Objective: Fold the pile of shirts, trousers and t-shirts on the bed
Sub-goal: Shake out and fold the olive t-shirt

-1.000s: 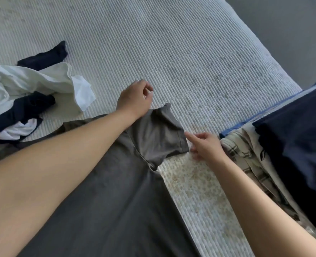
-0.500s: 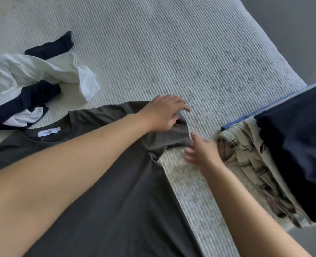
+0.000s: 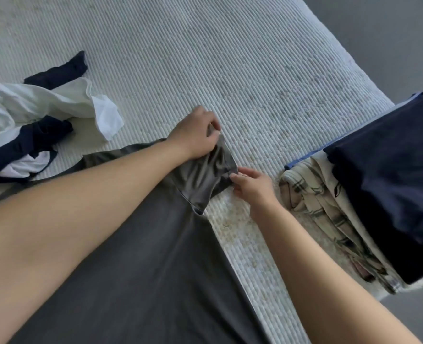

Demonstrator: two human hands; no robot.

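A dark grey t-shirt [image 3: 145, 264] lies flat on the bed [image 3: 230, 70], its right sleeve [image 3: 203, 177] pointing up and right. My left hand [image 3: 195, 137] pinches the sleeve's upper corner. Lower down, my right hand [image 3: 252, 184] pinches the sleeve's hem corner. The sleeve is lifted slightly and wrinkled between the two hands. My left forearm crosses over the shirt and hides its collar.
A loose heap of white and navy clothes [image 3: 31, 120] lies at the left. At the right bed edge stands a stack of folded clothes [image 3: 384, 184]: navy on top, checked and cream pieces below. Grey floor [image 3: 391, 33] lies beyond the bed.
My left hand went from pressing flat on the sleeve to pinching its upper corner. My right hand closed on the hem corner. The sleeve now rises off the bed.
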